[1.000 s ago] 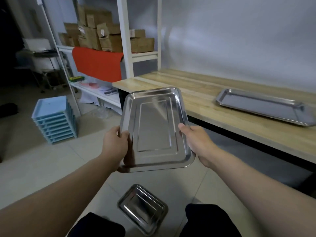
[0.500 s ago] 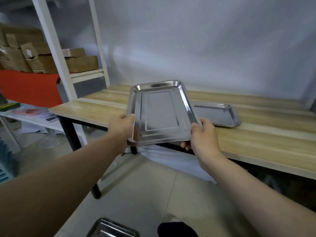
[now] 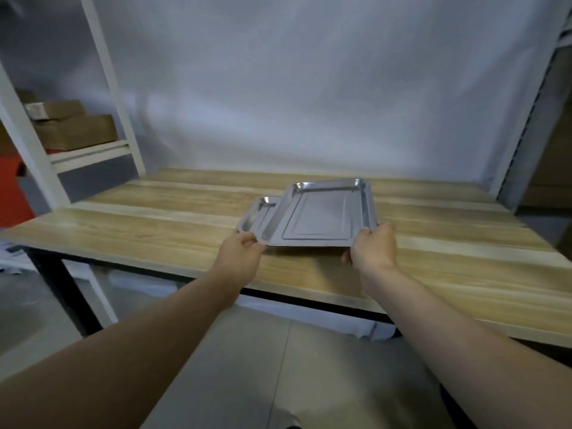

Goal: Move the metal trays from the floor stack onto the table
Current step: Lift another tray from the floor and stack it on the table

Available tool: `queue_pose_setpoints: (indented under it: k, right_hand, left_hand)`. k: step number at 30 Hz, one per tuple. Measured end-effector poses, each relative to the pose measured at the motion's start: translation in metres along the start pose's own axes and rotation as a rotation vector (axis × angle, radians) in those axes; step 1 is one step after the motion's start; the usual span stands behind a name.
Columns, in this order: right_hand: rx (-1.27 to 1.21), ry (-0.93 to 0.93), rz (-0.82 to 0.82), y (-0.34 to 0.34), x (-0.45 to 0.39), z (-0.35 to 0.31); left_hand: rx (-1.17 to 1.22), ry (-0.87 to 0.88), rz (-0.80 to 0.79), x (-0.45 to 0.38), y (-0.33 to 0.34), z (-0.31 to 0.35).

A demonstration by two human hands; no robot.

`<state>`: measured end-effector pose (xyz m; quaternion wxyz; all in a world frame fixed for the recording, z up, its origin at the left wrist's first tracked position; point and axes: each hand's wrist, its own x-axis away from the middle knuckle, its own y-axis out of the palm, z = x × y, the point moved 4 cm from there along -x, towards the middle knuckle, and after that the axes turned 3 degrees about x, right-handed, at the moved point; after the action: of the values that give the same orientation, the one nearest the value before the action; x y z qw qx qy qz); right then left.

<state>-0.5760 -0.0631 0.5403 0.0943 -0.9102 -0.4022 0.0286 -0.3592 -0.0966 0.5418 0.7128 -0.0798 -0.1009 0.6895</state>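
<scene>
The step in hand is placement: the left hand (image 3: 243,252) and right hand (image 3: 373,247) each grip a near corner of 1 metal tray (image 3: 322,216), held over the wooden table (image 3: 154,224). Beyond the left grip, a second tray (image 3: 258,212) lies partly beneath it. Count: 2 trays, 2 hands. Next, lower it squarely onto the second tray, then release.

bg: white shelf rack (image 3: 34,144) L w/ 2 stacked cardboard boxes (image 3: 72,131) | red cloth (image 3: 10,193) far L, under shelf | grey wall (image 3: 309,88) behind | tiled floor (image 3: 247,366) below
</scene>
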Motion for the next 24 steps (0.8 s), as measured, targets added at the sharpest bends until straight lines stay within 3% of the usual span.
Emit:
queue_pose_setpoints:
  k: [5,12,18,24]
  right_hand:
    - [0.169,-0.037,0.002,0.000,-0.021,-0.006]
    - [0.769,-0.171,0.031,-0.008,-0.031,-0.006]
    - [0.845,-0.389,-0.001,0.010,-0.016,-0.023]
    - [0.900,-0.530,-0.152,0.068,0.002,-0.039]
  left_hand:
    - [-0.031,0.001,-0.034,-0.013,0.006,-0.001]
    - [-0.067,0.034,0.001,-0.038,0.012,-0.013]
    - [-0.010,0.024,0.096,-0.053,-0.002,-0.022]
    - [-0.036,0.092,-0.075,-0.054,-0.007,-0.024]
